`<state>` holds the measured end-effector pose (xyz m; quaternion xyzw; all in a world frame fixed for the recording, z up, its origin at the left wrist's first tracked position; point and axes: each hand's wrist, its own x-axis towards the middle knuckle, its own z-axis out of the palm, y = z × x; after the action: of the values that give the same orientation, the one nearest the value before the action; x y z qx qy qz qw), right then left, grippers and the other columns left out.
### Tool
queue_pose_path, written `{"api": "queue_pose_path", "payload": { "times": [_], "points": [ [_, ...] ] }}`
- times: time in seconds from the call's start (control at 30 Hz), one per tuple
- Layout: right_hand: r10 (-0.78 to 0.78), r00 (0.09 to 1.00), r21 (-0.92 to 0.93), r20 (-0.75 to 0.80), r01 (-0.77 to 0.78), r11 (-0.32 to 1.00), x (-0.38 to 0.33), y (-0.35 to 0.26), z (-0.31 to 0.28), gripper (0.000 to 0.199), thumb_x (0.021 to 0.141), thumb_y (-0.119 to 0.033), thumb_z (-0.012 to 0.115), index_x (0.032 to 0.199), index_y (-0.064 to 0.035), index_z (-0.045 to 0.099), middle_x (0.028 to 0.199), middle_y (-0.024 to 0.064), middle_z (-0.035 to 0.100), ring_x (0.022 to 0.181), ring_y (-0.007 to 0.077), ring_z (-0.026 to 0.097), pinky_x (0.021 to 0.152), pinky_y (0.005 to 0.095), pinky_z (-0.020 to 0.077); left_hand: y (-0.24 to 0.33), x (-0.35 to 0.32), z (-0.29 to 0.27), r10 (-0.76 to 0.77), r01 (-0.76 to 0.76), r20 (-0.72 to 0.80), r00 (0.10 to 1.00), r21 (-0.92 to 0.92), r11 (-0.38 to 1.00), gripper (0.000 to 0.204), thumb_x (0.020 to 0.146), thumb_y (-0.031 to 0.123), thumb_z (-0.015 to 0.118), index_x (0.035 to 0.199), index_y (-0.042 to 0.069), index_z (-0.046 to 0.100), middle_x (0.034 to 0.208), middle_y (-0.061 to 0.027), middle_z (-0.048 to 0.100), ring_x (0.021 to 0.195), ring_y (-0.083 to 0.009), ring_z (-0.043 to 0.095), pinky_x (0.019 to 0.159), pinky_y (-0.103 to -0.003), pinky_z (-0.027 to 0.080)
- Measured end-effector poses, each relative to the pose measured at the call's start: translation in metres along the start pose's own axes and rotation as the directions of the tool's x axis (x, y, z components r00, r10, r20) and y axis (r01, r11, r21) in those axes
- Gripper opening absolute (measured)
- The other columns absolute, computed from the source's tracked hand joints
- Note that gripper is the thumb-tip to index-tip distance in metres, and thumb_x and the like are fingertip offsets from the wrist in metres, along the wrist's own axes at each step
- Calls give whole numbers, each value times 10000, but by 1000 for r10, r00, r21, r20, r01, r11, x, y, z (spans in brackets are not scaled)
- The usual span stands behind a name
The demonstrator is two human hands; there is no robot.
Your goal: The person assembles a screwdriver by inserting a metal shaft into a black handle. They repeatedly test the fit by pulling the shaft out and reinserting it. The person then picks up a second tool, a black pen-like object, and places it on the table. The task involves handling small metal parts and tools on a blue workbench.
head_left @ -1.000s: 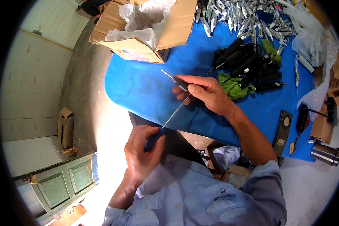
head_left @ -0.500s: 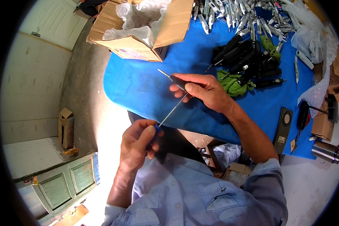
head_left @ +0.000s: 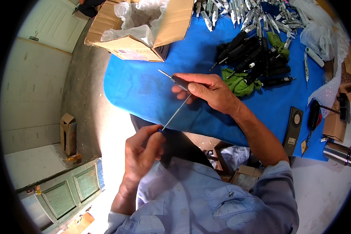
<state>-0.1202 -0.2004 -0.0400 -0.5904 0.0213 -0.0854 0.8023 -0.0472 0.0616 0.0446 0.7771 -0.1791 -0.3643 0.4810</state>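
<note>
- Blue-covered table (head_left: 144, 89) lies beneath both hands;
- right hand (head_left: 208, 91) grips a dark-handled tool (head_left: 179, 82);
- left hand (head_left: 142, 154), nearer the body, pinches a thin metal rod (head_left: 175, 114) running between them.

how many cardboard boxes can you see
3: an open cardboard box with plastic lining on the blue table, a small box on the floor at left, and a box at the table's right edge; others may be hidden.
</note>
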Motion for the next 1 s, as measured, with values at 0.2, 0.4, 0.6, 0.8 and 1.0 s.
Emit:
{"api": "queue_pose_path", "payload": {
  "times": [0.2, 0.4, 0.6, 0.8, 1.0],
  "points": [
    [4, 999, 10, 35, -4, 1000, 1, 1, 0, 394, 1078, -123, 527, 1453, -7, 563, 1226, 123, 728, 1012, 152, 699, 826, 281, 572, -6, 14, -17, -228, 326, 251, 941, -489, 809, 264, 1031, 167, 621, 1182, -48, 642, 865, -112, 712, 577, -99, 612, 420, -188, 473],
    [22, 1000, 32, -2, -21, 999, 2, -2, -1, 397, 1072, -118, 533, 1450, -2, 564, 1222, 127, 729, 1012, 159, 704, 818, 283, 575, -8, 6, 1, 111, -109, -60, 992, 39, 993, 321, 907, 69, 733, 1188, -26, 608, 934, -71, 685, 678, -96, 628, 492, -197, 493],
    [21, 1000, 25, -8, -21, 999, 2, 0, -1, 412, 1070, -168, 556, 1449, -8, 568, 1234, 139, 723, 1027, 186, 711, 821, 301, 584, -6, 3, 11, 616, -476, -51, 786, 585, 657, 235, 862, -4, 772, 1076, -36, 680, 879, -116, 666, 722, -178, 647, 669, -318, 517],
    [13, 1000, -5, 5, -13, 1000, 0, 0, -2, 411, 1075, -181, 558, 1451, -15, 569, 1241, 142, 724, 1035, 191, 716, 838, 305, 584, -2, 8, -1, -81, 84, 28, 996, -147, 986, 217, 1005, 121, 677, 1145, -43, 651, 868, -137, 693, 671, -187, 678, 550, -283, 549],
    [15, 999, 24, 38, -16, 1000, 1, 0, 0, 404, 1078, -178, 556, 1451, -23, 572, 1238, 131, 729, 1037, 172, 713, 852, 295, 575, -9, 18, -12, -209, 270, 181, 961, -450, 851, 294, 975, 198, 714, 1160, -11, 621, 883, -112, 684, 605, -116, 634, 431, -221, 496]
  ]
}}
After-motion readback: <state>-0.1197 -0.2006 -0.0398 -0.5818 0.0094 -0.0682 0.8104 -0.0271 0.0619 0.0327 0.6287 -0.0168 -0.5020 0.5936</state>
